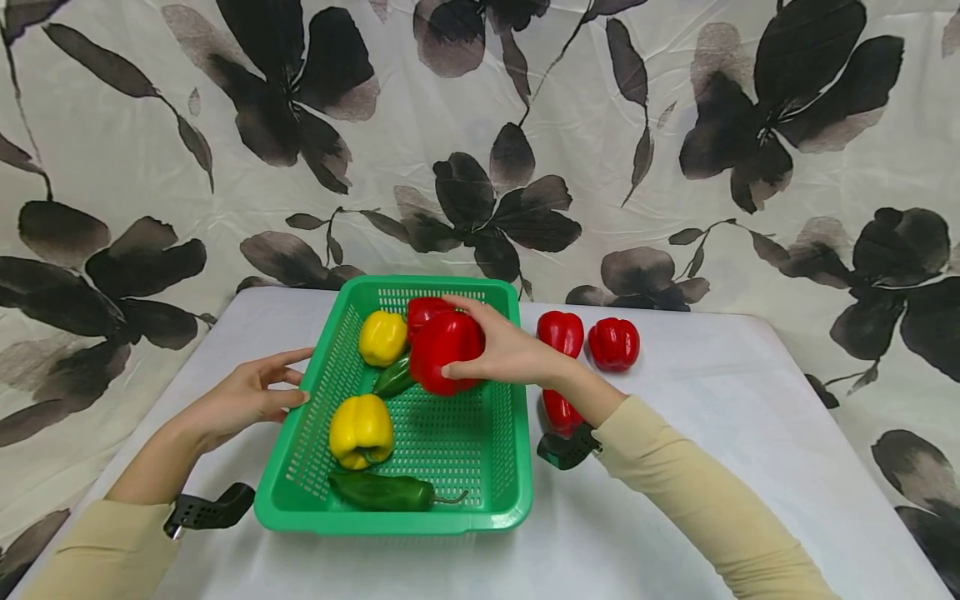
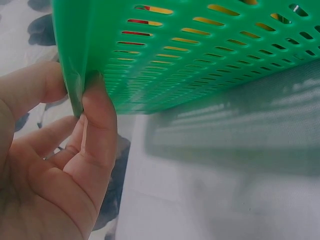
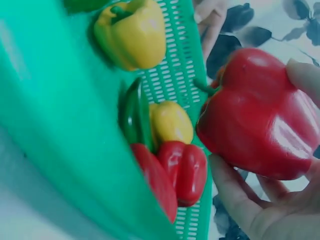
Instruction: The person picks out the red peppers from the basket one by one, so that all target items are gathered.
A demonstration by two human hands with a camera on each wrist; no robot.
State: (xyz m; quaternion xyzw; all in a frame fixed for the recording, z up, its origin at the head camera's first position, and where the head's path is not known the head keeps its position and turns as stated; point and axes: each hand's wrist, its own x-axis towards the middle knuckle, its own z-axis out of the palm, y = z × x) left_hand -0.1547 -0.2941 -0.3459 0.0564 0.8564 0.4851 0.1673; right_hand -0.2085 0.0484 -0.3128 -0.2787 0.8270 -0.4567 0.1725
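Observation:
My right hand (image 1: 498,346) grips a red bell pepper (image 1: 442,354) above the back part of a green plastic basket (image 1: 504,467). In the right wrist view the held pepper (image 3: 260,115) shows its green stem, with thumb and fingers around its sides. My left hand (image 1: 251,396) pinches the basket's left rim; the left wrist view shows thumb and fingers (image 2: 97,122) on either side of that rim. Inside the basket are a yellow bell pepper (image 1: 383,338) at the back, another yellow pepper (image 1: 362,432) nearer, a red pepper (image 1: 426,313), and green chili peppers (image 1: 382,492).
Right of the basket, red bell peppers (image 1: 613,344) lie on the white table (image 1: 697,400), one partly hidden by my right forearm. A floral cloth (image 1: 480,142) hangs behind the table. Each wrist wears a black strap-on device (image 1: 210,508).

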